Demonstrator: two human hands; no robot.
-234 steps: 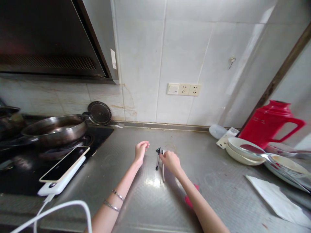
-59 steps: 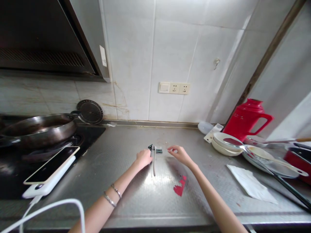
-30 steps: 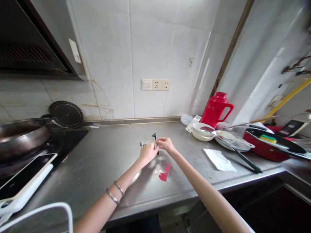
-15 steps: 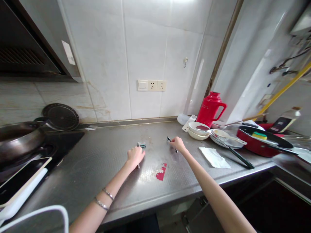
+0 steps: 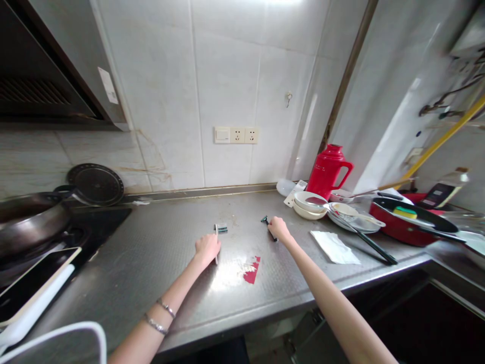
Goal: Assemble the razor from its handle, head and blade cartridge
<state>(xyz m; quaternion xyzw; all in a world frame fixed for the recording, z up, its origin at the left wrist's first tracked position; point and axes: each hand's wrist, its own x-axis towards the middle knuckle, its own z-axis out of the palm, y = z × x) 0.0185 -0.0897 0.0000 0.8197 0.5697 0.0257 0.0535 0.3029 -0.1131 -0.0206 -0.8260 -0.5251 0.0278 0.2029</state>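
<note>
My right hand (image 5: 279,229) is closed at the handle of a dark razor (image 5: 272,235), right of the counter's middle. The razor's head points to the far left, and its handle end shows below my fingers. My left hand (image 5: 207,247) is closed on a thin pale strip (image 5: 216,260), which seems to be a package seen edge-on. At the strip's far end sits a small clear case (image 5: 222,228) with dark green pieces inside. Between and nearer than my hands lies a torn red piece (image 5: 251,274) with a ragged whitish edge.
On the left are a steel pan (image 5: 30,220), a phone (image 5: 34,285) and a white cable (image 5: 81,326). Bowls (image 5: 308,210), a red thermos (image 5: 329,172), a white napkin (image 5: 335,247) and a red pan (image 5: 397,225) stand or lie right. The counter's front edge (image 5: 242,308) runs below.
The view has swung right. The razor went from my left hand to my right, which carried it right onto the counter. My left hand moved back left to the strip and has slid slightly nearer.
</note>
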